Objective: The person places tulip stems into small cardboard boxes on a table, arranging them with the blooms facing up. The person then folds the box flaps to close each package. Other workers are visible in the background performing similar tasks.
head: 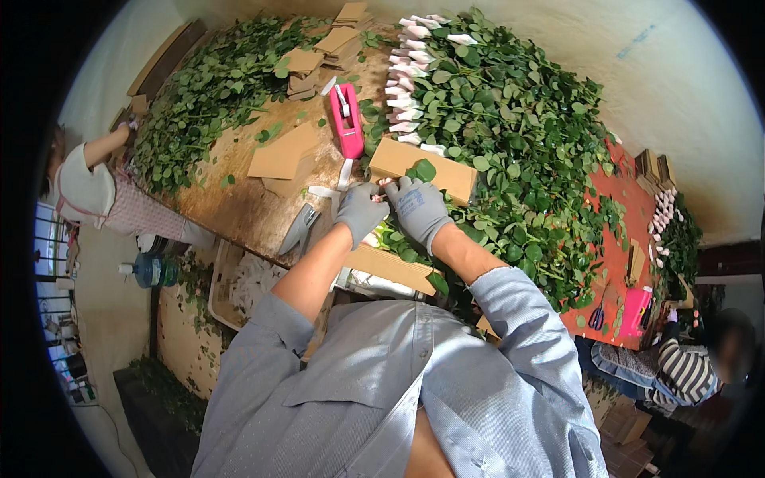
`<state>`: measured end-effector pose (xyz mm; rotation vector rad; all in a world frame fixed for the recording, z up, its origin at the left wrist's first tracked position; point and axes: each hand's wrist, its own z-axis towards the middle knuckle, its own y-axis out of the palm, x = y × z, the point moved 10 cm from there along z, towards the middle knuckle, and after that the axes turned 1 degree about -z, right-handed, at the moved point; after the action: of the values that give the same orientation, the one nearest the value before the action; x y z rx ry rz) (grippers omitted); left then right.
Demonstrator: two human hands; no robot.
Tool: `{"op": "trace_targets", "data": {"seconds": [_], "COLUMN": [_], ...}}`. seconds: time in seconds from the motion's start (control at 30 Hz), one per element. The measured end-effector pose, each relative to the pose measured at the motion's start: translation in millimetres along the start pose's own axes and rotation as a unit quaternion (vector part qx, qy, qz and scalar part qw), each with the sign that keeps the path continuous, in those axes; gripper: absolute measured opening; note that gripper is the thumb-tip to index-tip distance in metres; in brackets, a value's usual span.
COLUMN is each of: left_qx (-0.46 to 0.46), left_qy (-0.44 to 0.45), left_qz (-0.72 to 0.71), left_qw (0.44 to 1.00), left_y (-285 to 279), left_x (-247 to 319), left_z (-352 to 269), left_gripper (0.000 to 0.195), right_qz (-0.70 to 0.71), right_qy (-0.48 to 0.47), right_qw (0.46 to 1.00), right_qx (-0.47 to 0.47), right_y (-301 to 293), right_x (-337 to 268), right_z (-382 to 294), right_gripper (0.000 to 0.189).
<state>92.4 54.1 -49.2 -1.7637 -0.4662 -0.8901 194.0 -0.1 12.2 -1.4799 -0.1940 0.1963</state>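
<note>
My left hand [361,209] and my right hand [417,206], both in grey work gloves, meet over the table's near side. Their curled fingers close around small pink rose buds [379,197], mostly hidden by the gloves. Green leaves and a pale bud show beneath my wrists. One corrugated cardboard piece [439,167] lies just beyond the right hand, with a loose leaf on it. A second cardboard strip [388,267] is nearer my body, under the leafy stems. Left of my left hand is a grey stapler [297,228].
A pink tape dispenser [348,125] and cardboard sheets [284,152] lie on the wooden table [221,206]. Leafy stems [502,107] with white-wrapped heads [406,89] pile up right; more foliage [221,89] left. Scissors [596,316] rest on a red surface. People work at both sides.
</note>
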Motion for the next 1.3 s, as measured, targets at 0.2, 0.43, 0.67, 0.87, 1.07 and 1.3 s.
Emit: {"op": "trace_targets", "data": {"seconds": [0.2, 0.43, 0.67, 0.87, 1.07, 1.3], "left_qx": [0.104, 0.062, -0.026, -0.038, -0.039, -0.062], "left_qy": [0.089, 0.285, 0.329, 0.331, 0.333, 0.313], "left_qz": [0.056, 0.108, 0.205, 0.242, 0.229, 0.213], "left_qw": [0.989, 0.950, 0.921, 0.911, 0.914, 0.923], "left_y": [-45.6, -59.8, -9.8, 4.9, 5.4, 7.9], "left_x": [26.8, 84.6, 80.7, 80.5, 85.6, 82.5], "left_z": [-28.9, -56.1, -60.9, -64.0, -62.8, -57.3], "left_gripper": [0.046, 0.035, 0.041, 0.047, 0.049, 0.049], "right_qz": [0.032, 0.115, 0.068, 0.060, 0.049, 0.051], "right_qy": [0.048, 0.126, 0.186, 0.234, 0.242, 0.245], "right_qw": [0.997, 0.972, 0.962, 0.962, 0.961, 0.963], "right_qx": [0.046, 0.160, 0.189, 0.129, 0.128, 0.099], "right_y": [-22.6, -63.7, -72.9, -34.8, -26.3, -12.1], "right_x": [0.8, 13.2, 30.2, 39.3, 40.8, 42.0], "right_z": [-17.3, -46.1, -67.4, -87.5, -87.9, -84.1], "right_gripper": [0.032, 0.034, 0.026, 0.028, 0.025, 0.024]}}
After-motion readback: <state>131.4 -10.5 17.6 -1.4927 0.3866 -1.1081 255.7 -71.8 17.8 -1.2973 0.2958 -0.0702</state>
